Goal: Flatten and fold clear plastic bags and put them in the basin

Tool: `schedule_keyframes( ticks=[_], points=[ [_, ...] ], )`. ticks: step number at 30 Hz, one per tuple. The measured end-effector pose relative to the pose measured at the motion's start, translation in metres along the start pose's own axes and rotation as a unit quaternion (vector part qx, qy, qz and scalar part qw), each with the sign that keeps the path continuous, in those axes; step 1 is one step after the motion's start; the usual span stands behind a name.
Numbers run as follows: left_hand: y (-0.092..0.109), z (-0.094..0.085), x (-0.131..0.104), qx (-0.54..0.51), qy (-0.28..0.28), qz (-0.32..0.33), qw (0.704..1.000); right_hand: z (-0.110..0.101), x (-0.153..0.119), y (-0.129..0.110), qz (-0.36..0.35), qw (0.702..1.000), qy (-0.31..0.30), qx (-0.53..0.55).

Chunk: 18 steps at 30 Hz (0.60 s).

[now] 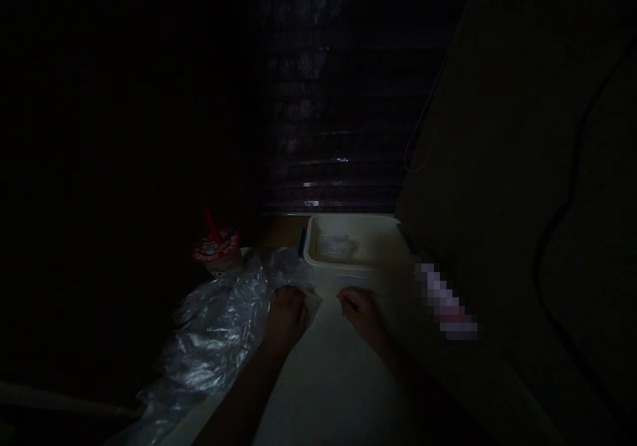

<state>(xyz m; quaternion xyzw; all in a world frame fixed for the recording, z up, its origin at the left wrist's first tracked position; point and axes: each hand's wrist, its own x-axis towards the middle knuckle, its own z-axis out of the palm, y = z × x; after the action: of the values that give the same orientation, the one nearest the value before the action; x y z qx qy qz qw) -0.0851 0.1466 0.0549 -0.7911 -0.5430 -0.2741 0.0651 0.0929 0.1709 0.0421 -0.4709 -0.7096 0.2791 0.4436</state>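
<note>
The scene is very dark. My left hand (286, 316) is closed with its fingers curled down over a small clear plastic bag (313, 304), whose edge shows to the right of the knuckles. Across a short gap, my right hand (360, 308) is also closed, thumb and fingertips drawn together; whatever is in them is too dark to make out. A large heap of crinkled clear plastic bags (213, 330) lies against the left side of my left hand. Beyond both hands stands a cream plastic tray (368, 260) with some clear plastic pieces (336, 244) inside.
A sealed drink cup (219, 250) with a red straw stands at the back left, behind the heap. On the right lies a pixelated pinkish-white item (448, 303). A shuttered window (328, 134) rises behind the white table (328, 393); a cord (417, 167) hangs beside it.
</note>
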Motion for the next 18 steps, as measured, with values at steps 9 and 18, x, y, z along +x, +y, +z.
schedule_keyframes(
  ticks=[9, 18],
  points=[
    [0.004, -0.005, -0.001, 0.009, 0.055, 0.031, 0.998, 0.001, -0.003, 0.002, -0.027, 0.996, 0.060, -0.068],
    [-0.001, -0.001, -0.013, 0.031, 0.098, 0.097, 0.990, 0.004, -0.035, -0.015, 0.019, 0.994, 0.061, -0.088]
  ],
)
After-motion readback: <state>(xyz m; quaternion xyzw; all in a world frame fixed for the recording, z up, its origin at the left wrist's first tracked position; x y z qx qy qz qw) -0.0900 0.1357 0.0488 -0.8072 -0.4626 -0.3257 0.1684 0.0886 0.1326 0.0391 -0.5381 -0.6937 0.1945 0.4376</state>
